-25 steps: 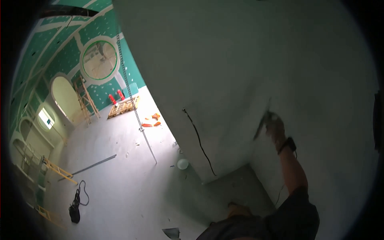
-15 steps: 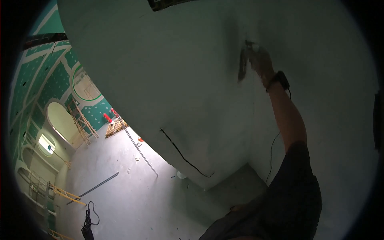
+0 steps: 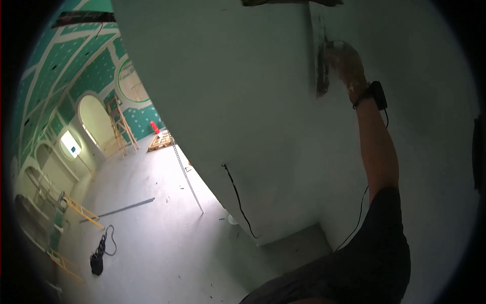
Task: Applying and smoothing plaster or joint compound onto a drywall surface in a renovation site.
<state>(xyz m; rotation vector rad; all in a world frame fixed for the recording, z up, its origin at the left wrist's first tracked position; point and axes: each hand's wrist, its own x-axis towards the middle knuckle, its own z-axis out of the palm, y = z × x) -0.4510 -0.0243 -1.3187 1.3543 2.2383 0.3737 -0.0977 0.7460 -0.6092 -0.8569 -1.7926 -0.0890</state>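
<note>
Raised well up the grey wall (image 3: 243,101) since the earliest frame, the right hand (image 3: 349,66) carries its flat trowel (image 3: 321,78) near the upper edge of view, while the left hand, which appears to show low in that earlier frame, is now out of view, so I cannot tell how it stands. Farthest left, a yellow frame (image 3: 83,213) stands on the pale floor, with a black bundle (image 3: 96,264) near it and a long grey bar (image 3: 126,207) lying beyond. Behind these, a wooden stepladder (image 3: 120,126) stands near a red cylinder (image 3: 155,127) and a pallet (image 3: 160,141), before green boarded walls. Next, a black cable (image 3: 236,195) hangs down the grey wall's lower part, well apart from the tool. Farther right, the trowel stands nearly upright, seen close to edge-on, against or just beside the wall; whether its whole length touches cannot be told. Fingers look curled closed around its grip, though blur hides their exact hold. For a good pass, I judge the blade wants a slight, constant tilt and even pressure along its edge, eased off gradually as the stroke ends, with arm and shoulder driving and the wrist steady. Rightmost, a black device (image 3: 377,95) sits on the wrist, its thin cord trailing below; that cord is best kept off the surface being worked.
</note>
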